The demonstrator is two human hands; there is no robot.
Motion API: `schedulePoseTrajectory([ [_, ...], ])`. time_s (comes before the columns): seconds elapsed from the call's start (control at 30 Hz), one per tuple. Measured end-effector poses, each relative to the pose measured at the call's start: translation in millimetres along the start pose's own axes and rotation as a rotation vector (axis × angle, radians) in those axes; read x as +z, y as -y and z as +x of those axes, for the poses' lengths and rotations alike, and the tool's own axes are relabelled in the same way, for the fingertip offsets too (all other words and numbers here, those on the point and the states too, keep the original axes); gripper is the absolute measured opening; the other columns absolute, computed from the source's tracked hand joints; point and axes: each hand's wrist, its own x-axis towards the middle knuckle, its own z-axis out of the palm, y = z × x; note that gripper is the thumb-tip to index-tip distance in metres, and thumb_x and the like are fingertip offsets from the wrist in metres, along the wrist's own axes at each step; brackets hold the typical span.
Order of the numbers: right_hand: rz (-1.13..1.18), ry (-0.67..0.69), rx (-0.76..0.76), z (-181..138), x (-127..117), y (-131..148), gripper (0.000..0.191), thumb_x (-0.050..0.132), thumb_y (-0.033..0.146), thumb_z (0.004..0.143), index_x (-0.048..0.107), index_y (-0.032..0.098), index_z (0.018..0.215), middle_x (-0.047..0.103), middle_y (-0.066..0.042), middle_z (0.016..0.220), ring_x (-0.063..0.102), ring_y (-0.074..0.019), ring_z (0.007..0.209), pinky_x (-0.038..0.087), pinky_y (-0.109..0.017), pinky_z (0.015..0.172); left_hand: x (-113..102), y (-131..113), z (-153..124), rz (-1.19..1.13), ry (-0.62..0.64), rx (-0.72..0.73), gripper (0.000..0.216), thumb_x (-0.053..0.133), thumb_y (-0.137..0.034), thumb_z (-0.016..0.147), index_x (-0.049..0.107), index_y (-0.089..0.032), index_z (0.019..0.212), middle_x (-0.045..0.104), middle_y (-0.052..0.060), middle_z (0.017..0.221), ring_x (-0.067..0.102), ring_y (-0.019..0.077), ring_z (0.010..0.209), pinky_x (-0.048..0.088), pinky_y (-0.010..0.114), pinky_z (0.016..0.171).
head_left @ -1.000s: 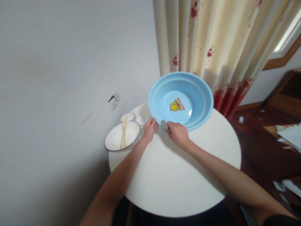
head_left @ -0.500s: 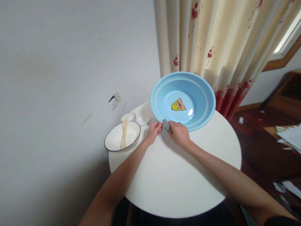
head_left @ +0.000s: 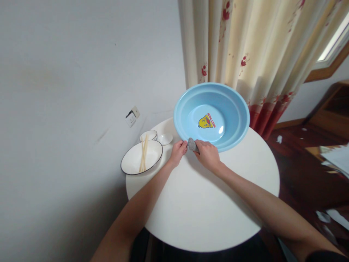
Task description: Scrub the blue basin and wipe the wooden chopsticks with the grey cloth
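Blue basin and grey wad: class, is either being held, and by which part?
The left grip appears to hold the blue basin by its near-left rim; the right grip holds the grey wad by its right end.

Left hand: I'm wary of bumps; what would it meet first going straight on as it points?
Probably the grey object in the right hand, though depth is unclear and the basin rim is close.
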Motion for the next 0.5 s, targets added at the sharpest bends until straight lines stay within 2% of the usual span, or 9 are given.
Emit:
schedulePoseTrajectory([
  [0.3, 0.009, 0.029, -0.018, -1, -7, 1, 0.022, 0.062, 0.029, 0.099, 0.064, 0.019, 0.119, 0.074, -0.011, 0.121, 0.068, -0.0251, 0.105, 0.044, -0.03, 0.089, -6, -13, 5, -0.087, -0.094, 0.043, 0.062, 0.079, -0.071, 0.073, 0.043, -0.021, 0.067, 0.032, -0.01, 0.051, 0.027, 0.0057, 0.046, 0.019, 0.022, 0.046],
  [0.5, 0.023, 0.023, -0.021, -1, -6, 0, 0.023, 0.063, 0.027, 0.098, 0.063, 0.019, 0.12, 0.074, -0.01, 0.122, 0.068, -0.0242, 0.106, 0.044, -0.029, 0.09, -4, -12, 5, -0.083, -0.112, 0.044, 0.063, 0.077, -0.073, 0.074, 0.042, -0.021, 0.069, 0.032, -0.01, 0.051, 0.027, 0.006, 0.045, 0.018, 0.023, 0.045],
])
